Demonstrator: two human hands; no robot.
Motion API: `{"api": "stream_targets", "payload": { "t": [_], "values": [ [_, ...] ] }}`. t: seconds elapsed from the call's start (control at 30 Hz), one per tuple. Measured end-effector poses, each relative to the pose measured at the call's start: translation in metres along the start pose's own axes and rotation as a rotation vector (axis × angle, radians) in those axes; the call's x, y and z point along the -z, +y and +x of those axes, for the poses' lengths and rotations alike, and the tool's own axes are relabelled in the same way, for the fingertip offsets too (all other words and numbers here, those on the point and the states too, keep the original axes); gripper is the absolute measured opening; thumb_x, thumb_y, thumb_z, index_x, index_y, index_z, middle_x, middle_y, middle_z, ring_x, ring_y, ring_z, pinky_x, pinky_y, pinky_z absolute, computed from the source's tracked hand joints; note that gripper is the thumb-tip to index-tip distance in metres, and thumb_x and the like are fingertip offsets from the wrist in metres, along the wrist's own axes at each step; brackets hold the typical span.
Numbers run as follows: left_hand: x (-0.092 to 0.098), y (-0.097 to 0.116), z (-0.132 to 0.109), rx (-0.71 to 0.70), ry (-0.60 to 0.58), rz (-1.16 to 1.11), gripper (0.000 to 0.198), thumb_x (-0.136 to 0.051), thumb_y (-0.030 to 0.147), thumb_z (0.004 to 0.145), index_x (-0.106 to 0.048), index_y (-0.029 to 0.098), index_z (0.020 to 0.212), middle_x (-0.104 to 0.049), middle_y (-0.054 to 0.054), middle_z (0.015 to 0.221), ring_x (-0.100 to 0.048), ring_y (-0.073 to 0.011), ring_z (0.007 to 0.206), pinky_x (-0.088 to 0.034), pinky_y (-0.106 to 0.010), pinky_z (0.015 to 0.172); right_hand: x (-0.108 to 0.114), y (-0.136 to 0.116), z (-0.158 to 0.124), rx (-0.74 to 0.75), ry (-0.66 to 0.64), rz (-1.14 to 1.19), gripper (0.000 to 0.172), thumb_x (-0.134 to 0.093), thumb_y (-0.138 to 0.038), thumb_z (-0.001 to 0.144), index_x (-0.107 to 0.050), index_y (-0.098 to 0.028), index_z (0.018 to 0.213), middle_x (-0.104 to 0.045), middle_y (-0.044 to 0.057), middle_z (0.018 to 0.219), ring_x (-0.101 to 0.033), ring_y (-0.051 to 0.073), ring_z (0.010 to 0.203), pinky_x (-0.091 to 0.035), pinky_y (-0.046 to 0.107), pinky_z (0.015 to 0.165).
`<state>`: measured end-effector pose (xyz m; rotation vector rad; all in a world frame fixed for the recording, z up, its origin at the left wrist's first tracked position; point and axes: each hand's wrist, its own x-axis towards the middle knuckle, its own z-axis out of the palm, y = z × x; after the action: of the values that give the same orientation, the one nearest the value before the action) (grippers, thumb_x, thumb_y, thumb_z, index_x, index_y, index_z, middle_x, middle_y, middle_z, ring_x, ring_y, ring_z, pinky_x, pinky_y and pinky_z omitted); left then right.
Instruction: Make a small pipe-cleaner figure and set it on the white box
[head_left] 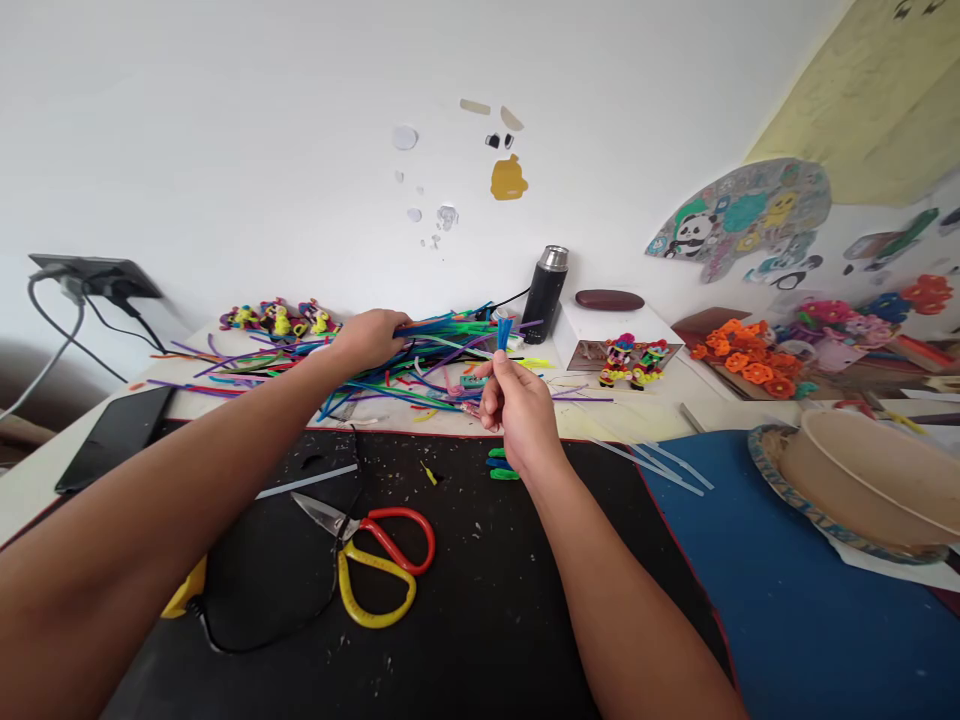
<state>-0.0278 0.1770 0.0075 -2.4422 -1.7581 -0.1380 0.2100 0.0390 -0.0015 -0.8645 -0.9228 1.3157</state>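
My left hand [373,341] reaches into a pile of colourful pipe cleaners [442,345] at the back of the table; its fingertips are lost among the stems. My right hand [521,405] pinches a small blue pipe-cleaner piece [504,335] upright between thumb and fingers. Just below that hand, short green and blue pieces [504,474] lie on the black mat [480,600]. Scissors with one red and one yellow handle [352,530] rest on the mat, blades towards the upper left.
A black phone [116,438] lies at left. Behind the pile stand a black flask [545,295] and a white box [615,330] with small figures [634,362] before it. Clear sticks [667,468] and a beige basin [885,470] are at right. A black cable crosses the mat.
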Motion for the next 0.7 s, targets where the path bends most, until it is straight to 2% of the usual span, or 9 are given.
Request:
{"api": "stream_targets", "payload": {
  "t": [0.13,0.27,0.37,0.43,0.53,0.6,0.7],
  "values": [
    [0.004,-0.012,0.006,0.036,0.027,-0.018,0.049,-0.053,0.032,0.086,-0.072,0.024,0.131,-0.077,-0.009,0.126,-0.070,-0.0322,0.113,-0.052,-0.036,0.089,-0.002,-0.001,-0.001,-0.002,0.014,-0.005,0.052,-0.074,-0.069,0.081,-0.068,-0.018,0.078,-0.048,-0.008,0.046,-0.044,0.008,0.034,-0.027,0.021,0.034],
    [-0.005,-0.012,0.003,-0.025,-0.049,-0.024,0.050,-0.053,0.040,0.089,-0.070,0.023,0.134,-0.076,-0.011,0.127,-0.070,-0.0317,0.113,-0.052,-0.037,0.092,-0.003,-0.002,-0.002,-0.010,0.014,-0.019,0.052,-0.073,-0.069,0.082,-0.067,-0.018,0.078,-0.047,-0.008,0.046,-0.044,0.009,0.034,-0.027,0.021,0.034],
    [-0.016,-0.010,0.000,-0.138,-0.142,-0.063,0.070,-0.058,0.062,0.087,-0.063,0.022,0.144,-0.069,-0.014,0.137,-0.063,-0.0343,0.126,-0.047,-0.040,0.104,-0.003,-0.002,-0.002,-0.012,0.009,-0.019,0.051,-0.073,-0.069,0.082,-0.067,-0.019,0.078,-0.047,-0.008,0.046,-0.044,0.009,0.034,-0.027,0.021,0.034],
    [-0.024,-0.013,0.003,-0.153,-0.147,-0.125,0.089,-0.057,0.075,0.083,-0.054,0.021,0.153,-0.061,-0.016,0.148,-0.055,-0.0363,0.137,-0.042,-0.043,0.112,-0.003,-0.001,-0.002,-0.013,0.007,-0.020,0.051,-0.073,-0.070,0.082,-0.067,-0.019,0.078,-0.047,-0.008,0.046,-0.044,0.009,0.034,-0.027,0.021,0.034],
    [-0.032,-0.026,0.011,-0.048,-0.128,-0.232,0.098,-0.049,0.079,0.085,-0.041,0.016,0.160,-0.050,-0.017,0.161,-0.046,-0.0345,0.147,-0.036,-0.042,0.119,-0.003,0.001,-0.002,-0.023,0.009,-0.029,0.051,-0.074,-0.069,0.082,-0.067,-0.019,0.079,-0.047,-0.008,0.046,-0.044,0.009,0.034,-0.027,0.021,0.034],
    [-0.037,-0.038,0.016,0.034,-0.178,-0.258,0.104,-0.051,0.078,0.084,-0.035,0.012,0.163,-0.044,-0.018,0.165,-0.045,-0.0346,0.149,-0.035,-0.040,0.120,-0.003,0.002,-0.002,-0.028,0.005,-0.031,0.051,-0.073,-0.069,0.082,-0.067,-0.019,0.079,-0.047,-0.008,0.046,-0.044,0.009,0.034,-0.027,0.021,0.034],
    [-0.043,-0.051,0.021,0.078,-0.271,-0.258,0.110,-0.060,0.076,0.078,-0.033,0.013,0.164,-0.051,-0.019,0.160,-0.054,-0.0368,0.142,-0.044,-0.040,0.114,-0.004,0.003,-0.003,-0.029,-0.010,-0.039,0.050,-0.072,-0.068,0.084,-0.067,-0.019,0.079,-0.047,-0.008,0.047,-0.044,0.009,0.034,-0.026,0.020,0.033]
  ]
}}
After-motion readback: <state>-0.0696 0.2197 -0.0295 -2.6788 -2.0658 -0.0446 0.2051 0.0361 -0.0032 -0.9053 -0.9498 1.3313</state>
